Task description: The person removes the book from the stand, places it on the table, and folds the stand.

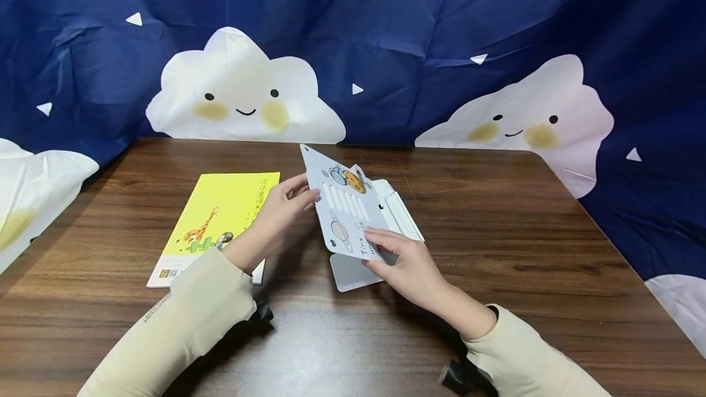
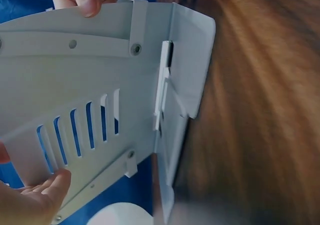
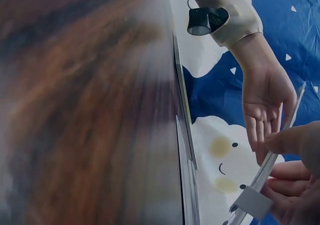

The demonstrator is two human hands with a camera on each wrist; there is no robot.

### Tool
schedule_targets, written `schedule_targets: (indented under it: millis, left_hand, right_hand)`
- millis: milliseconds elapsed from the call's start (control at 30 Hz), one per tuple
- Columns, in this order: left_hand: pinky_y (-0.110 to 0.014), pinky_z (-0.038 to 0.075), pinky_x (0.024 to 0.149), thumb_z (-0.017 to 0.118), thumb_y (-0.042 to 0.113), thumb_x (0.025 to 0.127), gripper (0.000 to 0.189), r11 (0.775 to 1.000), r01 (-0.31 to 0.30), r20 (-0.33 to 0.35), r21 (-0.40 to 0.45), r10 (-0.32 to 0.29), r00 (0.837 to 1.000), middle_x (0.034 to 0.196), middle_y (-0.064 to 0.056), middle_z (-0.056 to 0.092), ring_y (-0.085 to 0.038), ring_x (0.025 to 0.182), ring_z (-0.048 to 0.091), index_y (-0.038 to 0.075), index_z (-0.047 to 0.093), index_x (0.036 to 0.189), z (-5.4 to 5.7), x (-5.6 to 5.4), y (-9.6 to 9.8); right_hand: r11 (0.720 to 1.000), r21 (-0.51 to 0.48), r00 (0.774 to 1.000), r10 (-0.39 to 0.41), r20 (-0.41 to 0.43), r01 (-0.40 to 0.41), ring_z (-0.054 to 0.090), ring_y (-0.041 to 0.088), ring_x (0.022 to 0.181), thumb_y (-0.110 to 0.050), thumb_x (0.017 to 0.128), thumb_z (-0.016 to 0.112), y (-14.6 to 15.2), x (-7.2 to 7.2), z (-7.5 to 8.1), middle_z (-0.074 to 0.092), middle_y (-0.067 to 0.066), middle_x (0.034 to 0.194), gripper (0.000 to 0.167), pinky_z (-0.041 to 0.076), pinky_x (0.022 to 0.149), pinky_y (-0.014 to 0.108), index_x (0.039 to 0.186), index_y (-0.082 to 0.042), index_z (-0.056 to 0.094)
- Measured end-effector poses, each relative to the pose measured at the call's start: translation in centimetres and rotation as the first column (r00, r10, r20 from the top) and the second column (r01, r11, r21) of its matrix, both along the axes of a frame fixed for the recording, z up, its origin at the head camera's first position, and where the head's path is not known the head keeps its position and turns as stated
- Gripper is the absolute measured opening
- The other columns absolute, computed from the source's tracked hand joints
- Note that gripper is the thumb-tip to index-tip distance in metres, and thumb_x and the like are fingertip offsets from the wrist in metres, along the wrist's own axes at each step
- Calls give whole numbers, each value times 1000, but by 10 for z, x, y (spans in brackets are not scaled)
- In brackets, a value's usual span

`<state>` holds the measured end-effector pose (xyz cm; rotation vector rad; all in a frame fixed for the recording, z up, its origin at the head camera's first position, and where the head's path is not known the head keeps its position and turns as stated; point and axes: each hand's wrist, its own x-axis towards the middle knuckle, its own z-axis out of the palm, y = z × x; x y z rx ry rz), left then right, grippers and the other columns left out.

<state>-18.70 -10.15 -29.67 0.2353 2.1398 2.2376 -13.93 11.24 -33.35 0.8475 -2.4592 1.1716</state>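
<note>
A white folding book stand [image 1: 344,201] is tilted up above the dark wooden table, its panel printed with planets and cut with several slots. My left hand [image 1: 284,204] grips the panel's left edge, thumb on the printed face and fingers behind. At the lower right edge, my right hand [image 1: 408,265] pinches the same panel. The left wrist view shows the stand's plain back [image 2: 85,80] with flat metal support bars [image 2: 95,44] and a hinged base [image 2: 192,60] near the table. In the right wrist view the panel [image 3: 267,167] appears edge-on between the right thumb and fingers.
A yellow book [image 1: 231,195] with a giraffe on its cover lies left of the stand, partly behind the left forearm. Beyond the table [image 1: 496,213] hangs a blue cloth [image 1: 397,29] with smiling clouds. Each wrist carries a black camera [image 1: 466,378].
</note>
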Motion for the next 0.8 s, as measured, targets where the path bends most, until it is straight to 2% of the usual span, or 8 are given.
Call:
schedule_targets:
  millis: [133, 333, 567, 800]
  left_hand:
    - [-33, 39, 86, 46, 0, 84, 42, 1000, 12, 62, -6, -12, 998, 119, -20, 46, -18, 101, 48, -7, 38, 125, -7, 4, -9]
    - [-29, 41, 83, 44, -3, 83, 40, 1000, 19, 129, -12, -17, 991, 118, -21, 48, -17, 96, 50, -9, 40, 122, -15, 7, -17]
    - [-29, 40, 85, 43, -4, 82, 39, 998, -12, 227, -53, 24, 973, 117, -23, 47, -16, 95, 49, -11, 40, 120, -25, 10, -23]
    - [-27, 42, 82, 45, -6, 81, 38, 992, -25, 280, -127, 60, 958, 114, -25, 48, -14, 89, 51, -14, 39, 118, -33, 13, -29]
  right_hand:
    - [997, 81, 999, 7, -52, -3, 52, 17, 101, -7, 64, 75, -4, 1, -2, 59, 6, 105, 39, 41, 84, 29, 100, 1, 63]
    - [979, 205, 996, 35, -86, -17, 52, 20, 101, -11, 67, 74, -10, 3, -4, 58, 9, 107, 39, 40, 85, 31, 102, 1, 62]
    - [931, 362, 990, 84, -116, -37, 51, 23, 101, -14, 70, 70, -15, 5, -3, 56, 13, 109, 38, 40, 85, 33, 103, 3, 60]
    - [884, 465, 988, 116, -101, -56, 50, 24, 101, -17, 72, 68, -20, 5, -5, 55, 14, 110, 38, 40, 85, 33, 104, 2, 59]
